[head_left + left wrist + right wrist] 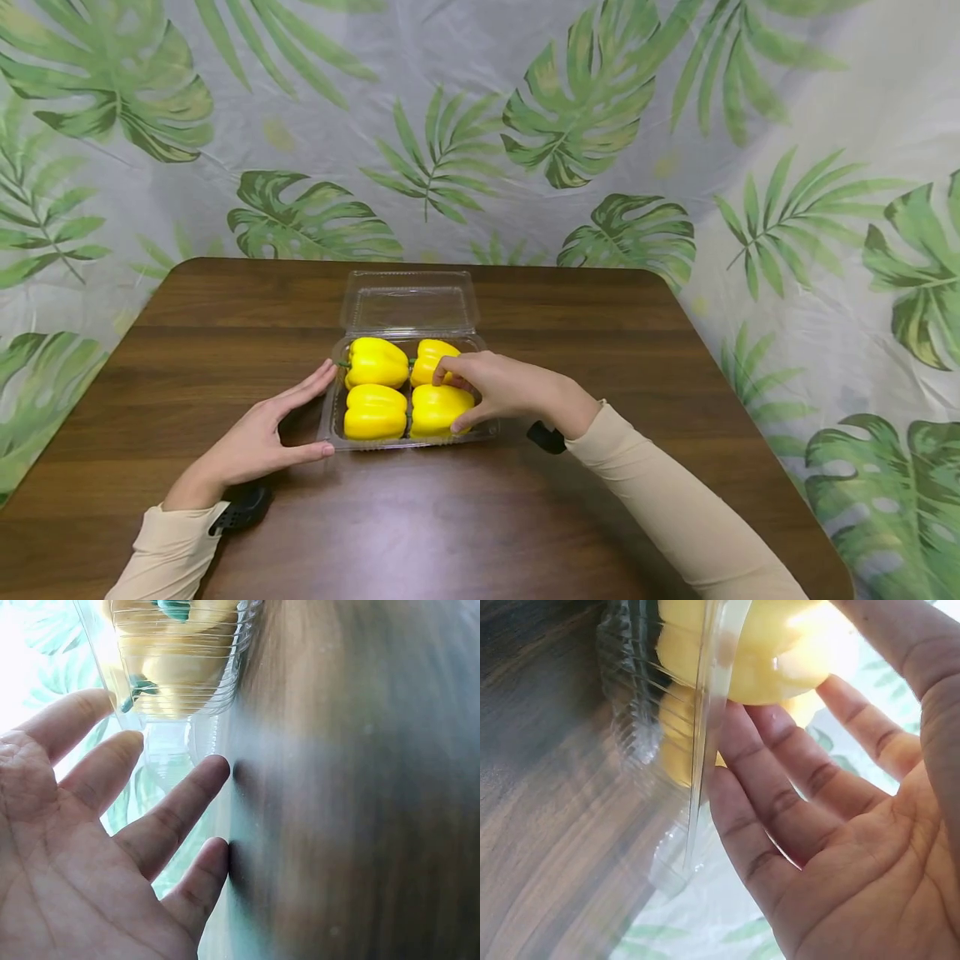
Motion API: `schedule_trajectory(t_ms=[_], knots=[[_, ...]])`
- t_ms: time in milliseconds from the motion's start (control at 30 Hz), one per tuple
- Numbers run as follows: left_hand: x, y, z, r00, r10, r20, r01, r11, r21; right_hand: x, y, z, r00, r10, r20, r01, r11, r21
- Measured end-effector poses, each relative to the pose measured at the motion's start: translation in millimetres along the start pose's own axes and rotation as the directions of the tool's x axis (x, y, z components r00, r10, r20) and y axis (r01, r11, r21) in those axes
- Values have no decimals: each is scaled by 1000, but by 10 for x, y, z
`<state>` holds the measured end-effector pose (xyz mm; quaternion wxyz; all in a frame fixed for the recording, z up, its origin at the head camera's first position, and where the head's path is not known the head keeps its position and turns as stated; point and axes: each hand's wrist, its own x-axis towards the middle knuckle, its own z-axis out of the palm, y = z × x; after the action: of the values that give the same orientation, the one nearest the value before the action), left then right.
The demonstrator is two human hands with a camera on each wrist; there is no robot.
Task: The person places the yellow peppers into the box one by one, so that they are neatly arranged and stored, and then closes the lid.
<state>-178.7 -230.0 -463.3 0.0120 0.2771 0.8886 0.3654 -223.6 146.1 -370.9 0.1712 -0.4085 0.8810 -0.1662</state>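
A clear plastic clamshell container [450,442] stands on the table with its lid raised at the far side. Inside sit several yellow bell peppers: one back left [380,361], one front left [375,412], one back right [429,358] and one front right. My right hand [513,385] grips the front-right bell pepper [431,410], its thumb on the near side and fingers bent over the far side. Fingertips meet a pepper [772,660] in the right wrist view. At the container's left side, my left hand [251,437] rests with fingers and thumb spread, its fingertips near the rim.
The clear lid [410,307] leans up behind the peppers. Beneath everything is a dark brown wooden table [600,333] with rounded far corners. A leaf-patterned cloth [465,125] hangs behind it. Dark wrist devices [243,508] sit on both wrists.
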Motion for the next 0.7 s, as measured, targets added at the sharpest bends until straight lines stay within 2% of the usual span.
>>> schedule_trajectory(t_ms=[167, 333, 533, 700], knots=[[0, -12, -7, 1000, 7, 2, -7, 1000, -16, -47, 58, -21, 1000, 18, -6, -18, 998, 57], [0, -17, -45, 1000, 1, -8, -1, 1000, -8, -122, 167, -87, 998, 61, -33, -54, 981, 184], [64, -7, -138, 995, -62, -73, 58, 997, -53, -196, 387, -130, 984, 112, -136, -71, 957, 280], [199, -25, -247, 990, -86, -114, 69, 987, -142, -212, 594, -93, 954, 169, -247, -85, 944, 317]])
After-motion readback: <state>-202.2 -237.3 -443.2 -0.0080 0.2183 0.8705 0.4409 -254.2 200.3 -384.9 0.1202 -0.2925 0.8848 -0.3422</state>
